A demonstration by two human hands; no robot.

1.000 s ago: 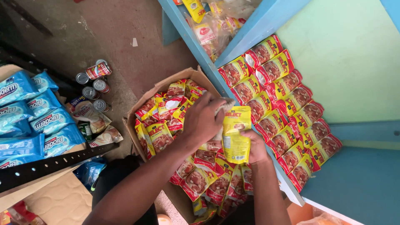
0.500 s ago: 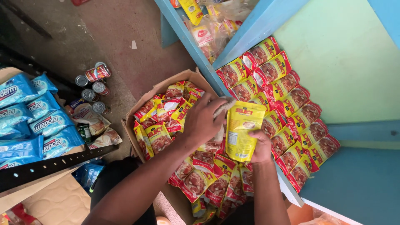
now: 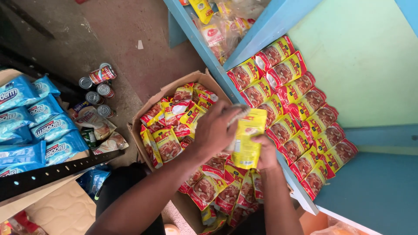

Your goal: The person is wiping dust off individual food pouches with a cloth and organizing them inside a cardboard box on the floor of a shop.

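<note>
Yellow foil shows where both hands meet: a pouch [image 3: 247, 139] held upright above the box [image 3: 143, 117]. The left hand [image 3: 216, 129] is curled over its top edge, fingers closed on it and hiding the upper left corner. The right hand [image 3: 265, 152] grips the lower right side, its fingers tucked behind the pouch and mostly out of sight. Whether there is one pouch or several pressed together cannot be told.

The cardboard box below is full of red and yellow packets [image 3: 167, 146] lying in a jumble; the arms cover many of them, so no count holds. On the blue shelf [image 3: 204, 48] to the right stand about eighteen like packets [image 3: 296, 117] in two rows, overlapping. An upper compartment holds more packets in clear wrap, blurred and cut off by the frame. On the floor left are four cans [image 3: 100, 87], one on its side. Blue bags [image 3: 39, 126], about seven, run off the left edge.
</note>
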